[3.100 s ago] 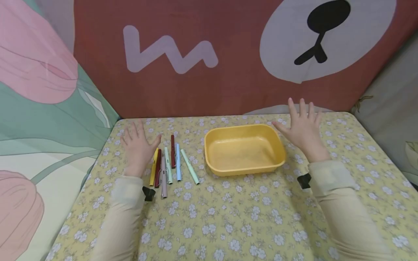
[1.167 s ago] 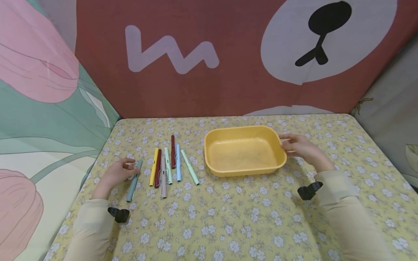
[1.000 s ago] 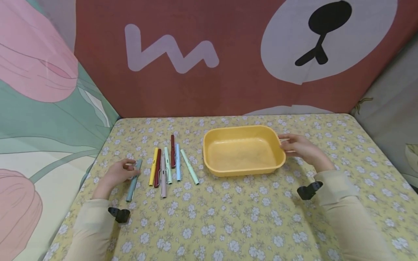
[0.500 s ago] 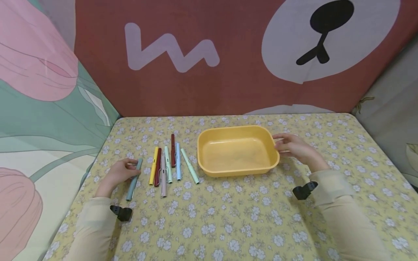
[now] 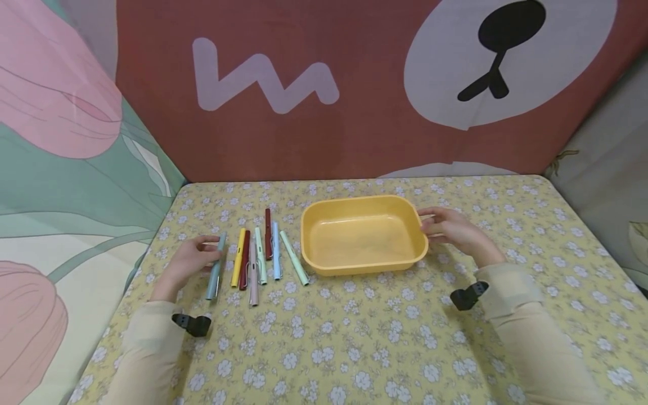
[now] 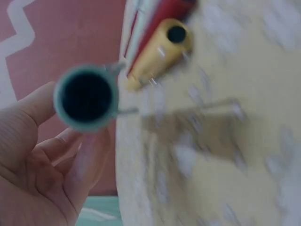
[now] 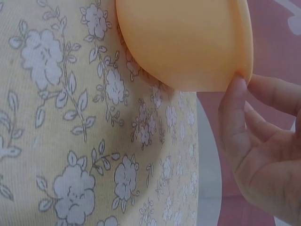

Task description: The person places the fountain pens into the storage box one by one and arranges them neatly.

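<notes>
My left hand [image 5: 188,261] pinches a teal pen [image 5: 216,270] between thumb and fingers, left of the other pens. In the left wrist view, the teal pen [image 6: 86,98] points its dark hollow end at the camera, and a shadow falls on the cloth apart from it. My right hand [image 5: 453,232] grips the right end of a yellow plastic basin [image 5: 364,269], which has nothing in it. Seen from the right wrist, the thumb presses the outer wall of the basin [image 7: 188,47] and fingers sit over its rim.
Several pens lie side by side between the left hand and the basin: a yellow pen [image 5: 238,257], dark red pens [image 5: 245,261], a lilac pen [image 5: 254,275], a light blue pen [image 5: 276,253] and pale green ones [image 5: 295,259]. A floral cloth [image 5: 324,337] covers the table.
Both hands were spread open at first. The left hand took the teal pen and has just shifted it right and away from me. The right hand took the basin's end and slid it left, closer to the pens.
</notes>
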The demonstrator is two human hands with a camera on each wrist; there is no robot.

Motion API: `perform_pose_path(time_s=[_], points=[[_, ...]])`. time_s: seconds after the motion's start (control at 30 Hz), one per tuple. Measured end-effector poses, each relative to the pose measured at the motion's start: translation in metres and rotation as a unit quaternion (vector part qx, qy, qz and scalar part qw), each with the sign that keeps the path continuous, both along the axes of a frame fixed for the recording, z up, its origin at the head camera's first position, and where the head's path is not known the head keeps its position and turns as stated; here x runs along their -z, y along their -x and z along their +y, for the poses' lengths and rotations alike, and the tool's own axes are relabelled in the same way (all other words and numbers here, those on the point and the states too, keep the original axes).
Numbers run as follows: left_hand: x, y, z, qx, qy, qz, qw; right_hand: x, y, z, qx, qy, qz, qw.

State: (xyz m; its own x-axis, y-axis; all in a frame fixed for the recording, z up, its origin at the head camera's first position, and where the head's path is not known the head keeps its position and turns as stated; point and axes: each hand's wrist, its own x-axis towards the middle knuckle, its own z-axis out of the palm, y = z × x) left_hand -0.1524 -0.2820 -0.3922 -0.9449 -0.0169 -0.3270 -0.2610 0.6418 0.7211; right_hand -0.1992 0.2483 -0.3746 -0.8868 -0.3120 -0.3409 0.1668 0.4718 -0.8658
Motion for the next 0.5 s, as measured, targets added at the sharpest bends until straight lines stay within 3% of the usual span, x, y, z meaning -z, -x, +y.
perform_pose_path(time_s=[0.2, 0.5], points=[[-0.016, 0.005, 0.02, 0.01, -0.064, 0.013, 0.9978, 0.001, 0.0, -0.005, -0.006, 0.014, -0.001, 0.9999], [-0.036, 0.015, 0.059, 0.018, -0.16, 0.006, 0.9869, 0.0, 0.0, -0.011, -0.01, 0.013, 0.003, 0.9999]])
